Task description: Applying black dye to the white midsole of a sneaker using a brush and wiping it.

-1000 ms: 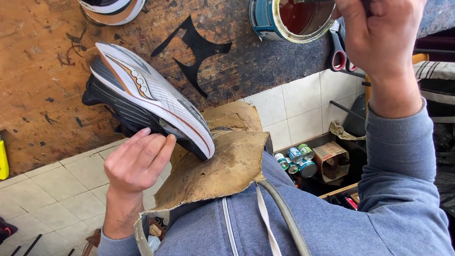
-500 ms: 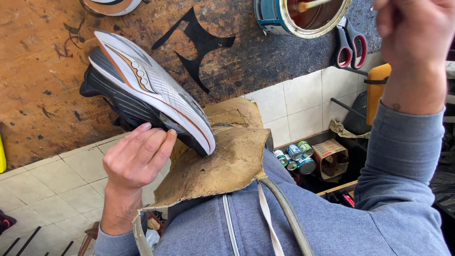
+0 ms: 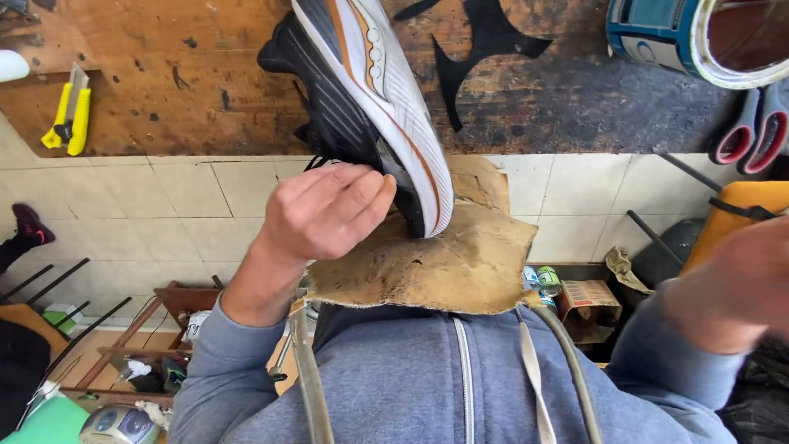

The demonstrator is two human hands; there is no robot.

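I see a worn wooden bench [image 3: 164, 90] up top, pale tiled floor [image 3: 148, 205] under it. Grey hoodie [image 3: 427, 386] fills the bottom. A brown leather pad [image 3: 444, 263] lies on my lap, edge over the chest. The shoe [image 3: 362, 99], black with a white and orange sole, stands tilted sole-up, one end pressed on the pad, the other over the bench. My left hand [image 3: 325, 214] is curled closed against the shoe's black side, fingers [image 3: 349, 189] touching it at the low end. My right hand [image 3: 740, 279] is blurred at the right edge, well apart from the shoe; I can't tell its grip. Blue can [image 3: 657, 33] at top right, red-handled scissors [image 3: 752, 131] just below it. Yellow knife [image 3: 70, 115] on the bench's left.
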